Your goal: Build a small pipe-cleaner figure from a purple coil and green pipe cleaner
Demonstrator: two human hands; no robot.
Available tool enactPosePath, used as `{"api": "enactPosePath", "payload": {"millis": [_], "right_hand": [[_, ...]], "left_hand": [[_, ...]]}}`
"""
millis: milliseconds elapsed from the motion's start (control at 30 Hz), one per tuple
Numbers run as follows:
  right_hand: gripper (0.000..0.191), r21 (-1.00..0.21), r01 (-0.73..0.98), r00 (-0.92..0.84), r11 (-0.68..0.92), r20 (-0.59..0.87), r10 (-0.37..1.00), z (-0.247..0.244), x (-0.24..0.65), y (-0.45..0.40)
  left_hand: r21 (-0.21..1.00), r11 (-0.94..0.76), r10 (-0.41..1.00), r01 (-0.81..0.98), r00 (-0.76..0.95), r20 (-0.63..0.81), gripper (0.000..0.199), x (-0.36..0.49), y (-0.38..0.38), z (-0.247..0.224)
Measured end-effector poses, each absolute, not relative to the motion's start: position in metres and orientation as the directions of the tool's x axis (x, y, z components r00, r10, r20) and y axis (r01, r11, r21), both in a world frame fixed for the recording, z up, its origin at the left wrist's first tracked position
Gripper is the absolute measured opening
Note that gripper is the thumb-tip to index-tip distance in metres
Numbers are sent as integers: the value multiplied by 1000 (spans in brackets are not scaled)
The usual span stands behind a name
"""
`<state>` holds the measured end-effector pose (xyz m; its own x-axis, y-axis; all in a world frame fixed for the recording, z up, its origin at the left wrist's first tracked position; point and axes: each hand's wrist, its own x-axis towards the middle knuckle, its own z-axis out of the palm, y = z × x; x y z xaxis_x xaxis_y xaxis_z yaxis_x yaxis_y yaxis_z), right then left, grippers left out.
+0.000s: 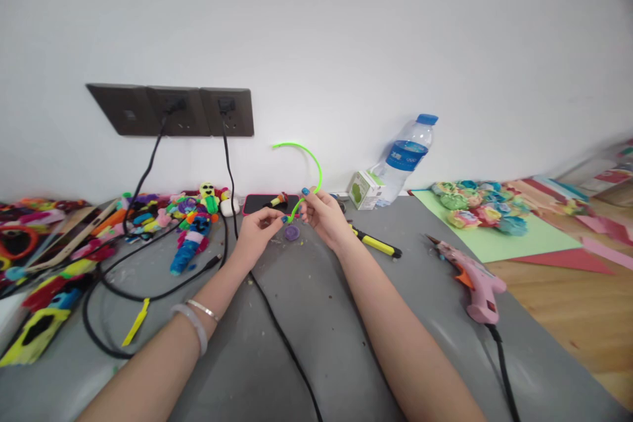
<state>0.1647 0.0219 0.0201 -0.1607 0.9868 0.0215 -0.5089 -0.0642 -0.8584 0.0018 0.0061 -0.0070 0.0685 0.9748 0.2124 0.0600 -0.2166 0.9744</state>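
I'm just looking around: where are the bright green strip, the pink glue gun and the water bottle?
Bright green strip (317, 165): head view, on the side of its curve.
Pink glue gun (475, 273): head view, on its body.
Water bottle (406, 155): head view, on its blue label.

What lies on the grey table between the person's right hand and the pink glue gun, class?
In the head view, a yellow and black cutter lies between the right hand and the pink glue gun.

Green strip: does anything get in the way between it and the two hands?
Nothing visible does: the left hand and right hand both hold the green strip directly. The purple disc shows just below, not between them.
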Motion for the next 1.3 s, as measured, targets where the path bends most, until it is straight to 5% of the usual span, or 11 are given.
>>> {"api": "enactPosePath", "payload": {"millis": [800,1300], "right_hand": [[38,-877,-473,-255,-87,42,966,22,162,18],[39,-842,-538,-3,-37,-42,999,27,166,23]], "left_hand": [[960,-261,946,101,224,234,16,5,4,-4],[972,-234,970,32,-64,235,24,-1,8,-10]]}}
